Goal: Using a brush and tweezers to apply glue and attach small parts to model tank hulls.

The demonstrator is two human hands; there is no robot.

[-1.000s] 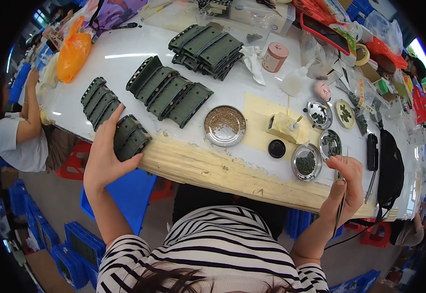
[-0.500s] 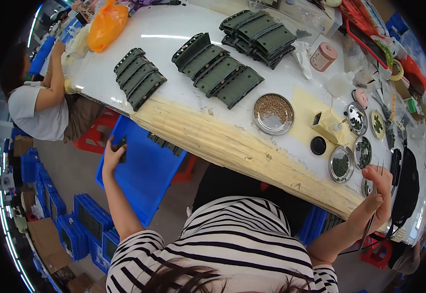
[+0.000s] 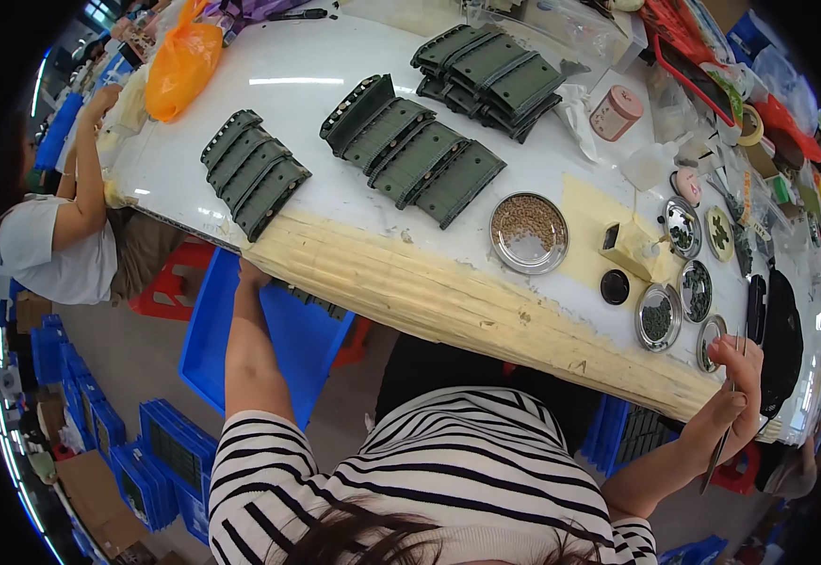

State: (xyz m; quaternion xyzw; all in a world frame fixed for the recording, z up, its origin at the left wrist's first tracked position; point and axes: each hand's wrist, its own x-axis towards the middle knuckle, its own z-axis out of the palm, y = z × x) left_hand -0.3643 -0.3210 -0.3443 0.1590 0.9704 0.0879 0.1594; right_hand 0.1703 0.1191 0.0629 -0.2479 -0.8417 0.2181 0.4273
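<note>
By the table (image 3: 344, 204), right hand (image 3: 734, 379) pinches tweezers (image 3: 717, 459) lengthwise, tips forward, left hand (image 3: 254, 274) unreadable

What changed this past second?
The left hand, earlier holding a green piece beside the leftmost green strips, moved down to the blue tray and now reaches under the table edge, partly hidden; its grip is unclear. The right hand still holds tweezers; the strips stayed put.

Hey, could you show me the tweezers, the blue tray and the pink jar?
Tweezers (image 3: 717, 457): head view, on the lower part of the metal shaft.
Blue tray (image 3: 308, 347): head view, on its bare floor.
Pink jar (image 3: 614, 118): head view, on its side.
</note>
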